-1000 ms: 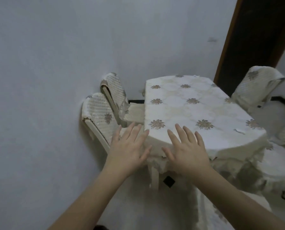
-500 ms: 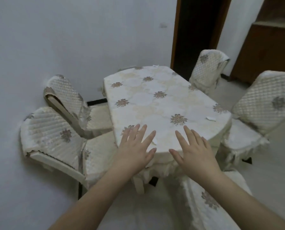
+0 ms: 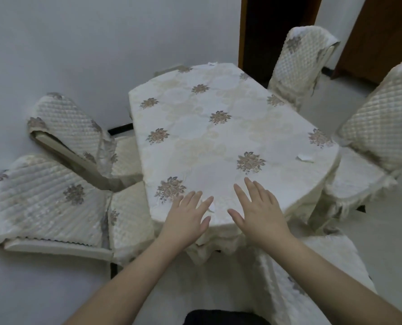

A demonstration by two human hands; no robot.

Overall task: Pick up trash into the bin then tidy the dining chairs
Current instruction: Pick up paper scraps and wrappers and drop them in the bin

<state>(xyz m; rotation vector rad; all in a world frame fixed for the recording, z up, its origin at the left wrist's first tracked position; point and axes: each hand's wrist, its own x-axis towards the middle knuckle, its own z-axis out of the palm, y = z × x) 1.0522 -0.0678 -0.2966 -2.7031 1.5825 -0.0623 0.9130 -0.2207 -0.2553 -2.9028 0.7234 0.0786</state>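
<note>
The dining table [image 3: 218, 141] wears a cream flowered cloth. Both my hands are held out flat over its near edge, fingers straight and spread: my left hand [image 3: 187, 219] and my right hand [image 3: 259, 212]. Between them a small white paper scrap [image 3: 210, 209] shows at my left fingertips. Another white scrap [image 3: 305, 158] lies near the table's right edge, and a third scrap [image 3: 212, 64] at the far edge. Quilted-cover chairs stand around: two on the left [image 3: 47, 198] [image 3: 78, 134], two on the right [image 3: 382, 127] [image 3: 298, 57], one [image 3: 312, 273] just below my right arm.
A grey wall [image 3: 78, 43] runs close behind the left chairs. A dark doorway [image 3: 277, 26] and a brown wooden cabinet [image 3: 387, 31] lie beyond the table at the far right. Pale floor [image 3: 396, 254] shows at the right.
My view has swung right and down, bringing the whole table and the right-hand chairs into sight. Both hands stay flat and spread, now further over the table's near edge.
</note>
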